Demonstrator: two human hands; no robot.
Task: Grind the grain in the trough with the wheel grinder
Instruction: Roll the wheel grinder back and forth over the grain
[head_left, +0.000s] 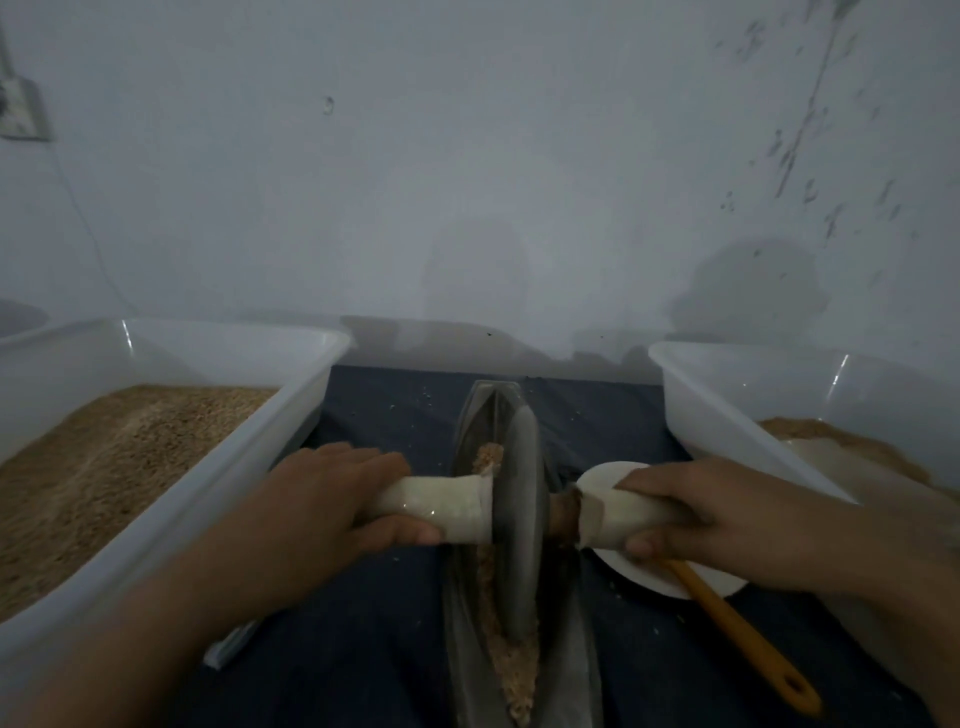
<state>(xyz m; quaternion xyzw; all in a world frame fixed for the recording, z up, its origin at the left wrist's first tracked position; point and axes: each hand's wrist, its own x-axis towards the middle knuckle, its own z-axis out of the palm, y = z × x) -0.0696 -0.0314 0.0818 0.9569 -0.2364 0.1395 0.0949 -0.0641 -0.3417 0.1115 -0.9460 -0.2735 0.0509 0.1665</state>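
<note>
The white-wrapped axle handles of the grey metal grinding wheel (519, 514), standing in the narrow grain-filled metal trough (511, 670), are gripped by the left hand (332, 499) and right hand (691, 514).

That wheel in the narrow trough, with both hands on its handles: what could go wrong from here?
Three risks, judging by this one view:
1. The grain is heaped near the trough edge, so the wheel could push some onto the dark cloth, where specks already lie.
2. The right hand hangs just over the white plate and the orange-handled tool; a long stroke might knock them.
3. The left hand has its fingers close to the wheel, so a slip could pinch them.
</note>
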